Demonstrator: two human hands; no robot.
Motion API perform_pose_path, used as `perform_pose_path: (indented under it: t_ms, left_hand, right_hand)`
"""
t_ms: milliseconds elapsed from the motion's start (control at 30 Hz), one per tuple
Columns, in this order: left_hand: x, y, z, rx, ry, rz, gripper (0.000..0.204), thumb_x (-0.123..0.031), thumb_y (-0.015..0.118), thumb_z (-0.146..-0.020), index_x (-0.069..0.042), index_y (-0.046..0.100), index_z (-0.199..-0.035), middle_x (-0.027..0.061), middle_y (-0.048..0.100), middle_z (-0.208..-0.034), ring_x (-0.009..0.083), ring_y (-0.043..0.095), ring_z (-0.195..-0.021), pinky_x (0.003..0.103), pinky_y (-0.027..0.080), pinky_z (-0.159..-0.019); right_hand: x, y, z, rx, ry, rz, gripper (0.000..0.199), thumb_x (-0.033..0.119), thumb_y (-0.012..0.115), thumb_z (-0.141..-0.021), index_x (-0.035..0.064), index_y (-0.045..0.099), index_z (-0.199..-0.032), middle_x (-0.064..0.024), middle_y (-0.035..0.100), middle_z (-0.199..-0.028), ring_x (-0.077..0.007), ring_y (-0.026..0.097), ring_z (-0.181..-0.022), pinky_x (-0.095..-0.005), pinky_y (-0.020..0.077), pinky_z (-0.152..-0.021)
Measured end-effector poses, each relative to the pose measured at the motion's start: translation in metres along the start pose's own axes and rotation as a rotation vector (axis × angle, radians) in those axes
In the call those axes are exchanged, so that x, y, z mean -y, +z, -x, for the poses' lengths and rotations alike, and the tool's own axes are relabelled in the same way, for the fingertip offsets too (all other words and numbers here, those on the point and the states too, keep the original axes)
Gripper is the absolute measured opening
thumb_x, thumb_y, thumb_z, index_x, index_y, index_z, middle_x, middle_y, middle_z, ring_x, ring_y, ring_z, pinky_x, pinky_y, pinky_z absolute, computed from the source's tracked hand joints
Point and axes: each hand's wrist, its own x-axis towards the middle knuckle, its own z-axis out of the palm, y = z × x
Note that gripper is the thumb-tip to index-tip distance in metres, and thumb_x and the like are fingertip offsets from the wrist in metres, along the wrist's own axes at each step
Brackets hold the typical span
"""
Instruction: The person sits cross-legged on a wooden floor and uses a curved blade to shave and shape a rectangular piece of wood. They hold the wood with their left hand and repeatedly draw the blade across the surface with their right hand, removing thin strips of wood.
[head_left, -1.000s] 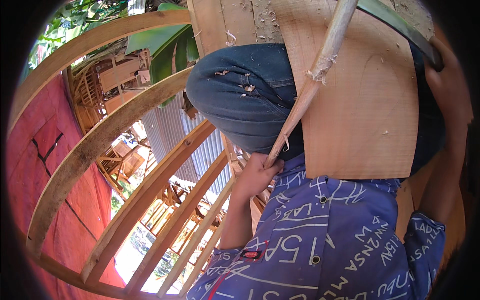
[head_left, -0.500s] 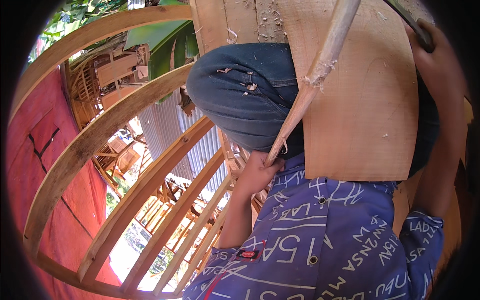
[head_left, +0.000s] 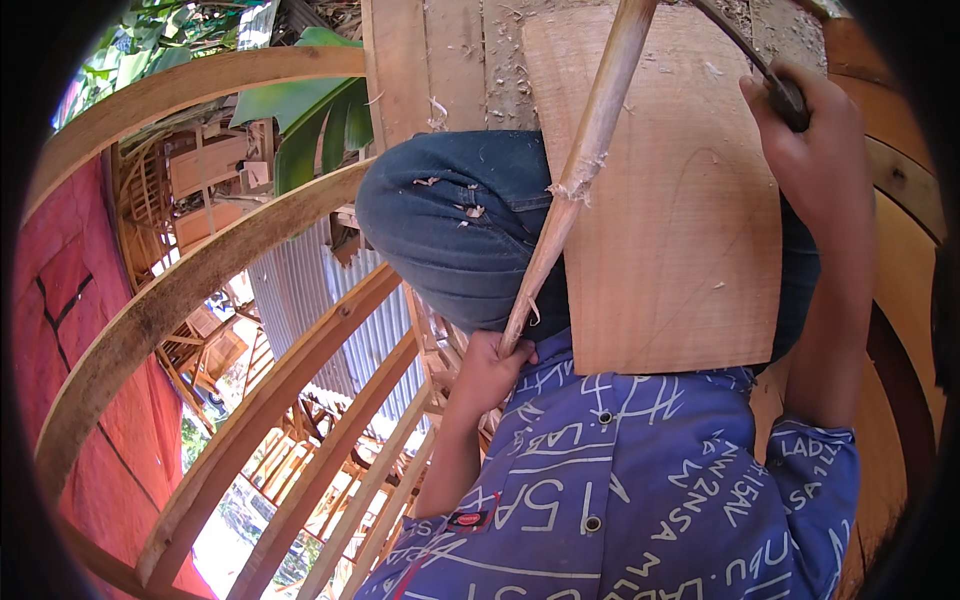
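A peeled wooden stick (head_left: 590, 130) slants up and to the right, across my lap and over a wide, flat board (head_left: 680, 220). My left hand (head_left: 482, 375) is closed round its near end, by my waist. Partway along, frayed shavings cling to the stick. At the upper right, my right hand (head_left: 818, 135) grips the dark handle of a curved-bladed knife (head_left: 740, 42). Its thin blade reaches toward the far part of the stick at the top edge; whether they touch is cut off. The board lies over my thigh, its near edge against my shirt.
Wood shavings lie on the planks (head_left: 450, 75) beyond my knee and on my jeans (head_left: 450, 220). Curved wooden slats (head_left: 200, 270) form a railing at the left, with red cloth (head_left: 90, 330) beside it. Past the railing are a corrugated metal sheet (head_left: 320, 310) and a banana leaf (head_left: 310, 110).
The whole view has shifted, so my hands, stick and board appear farther left and slightly lower. More of the knife's blade shows now. Both hands keep their grips.
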Motion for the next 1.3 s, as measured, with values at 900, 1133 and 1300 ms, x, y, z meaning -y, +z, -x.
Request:
perform_pose_path:
  t_ms: [900,1133,1300]
  left_hand:
    - [-0.007,0.02,0.012,-0.219,0.079,-0.137,0.022,-0.015,0.061,-0.076,0.006,0.058,-0.07,0.0188,0.052,-0.055,0.0245,0.053,-0.051,0.037,0.041,-0.053]
    - [-0.001,0.022,0.013,-0.266,0.17,-0.142,0.022,-0.013,0.061,-0.077,0.006,0.056,-0.067,0.0102,0.045,-0.05,0.0125,0.044,-0.05,0.033,0.037,-0.049]
    - [0.003,0.021,0.01,-0.275,0.2,-0.174,0.022,-0.013,0.061,-0.076,0.006,0.056,-0.066,0.0118,0.046,-0.049,0.014,0.045,-0.049,0.034,0.038,-0.05]
  right_hand:
    - [-0.028,0.001,0.002,-0.156,-0.378,0.431,0.03,0.018,0.068,-0.062,0.0151,0.064,-0.091,-0.0054,0.064,-0.076,-0.0302,0.062,-0.073,-0.0396,0.0486,-0.063]
    - [-0.022,-0.012,0.003,-0.166,-0.387,0.453,0.021,0.02,0.069,-0.062,0.0147,0.061,-0.08,-0.0041,0.062,-0.071,-0.0284,0.061,-0.067,-0.0384,0.0466,-0.059]
    - [-0.018,-0.016,0.012,-0.226,-0.421,0.504,0.018,0.018,0.069,-0.061,0.0129,0.059,-0.075,-0.006,0.059,-0.062,-0.0283,0.06,-0.063,-0.0373,0.0453,-0.056]
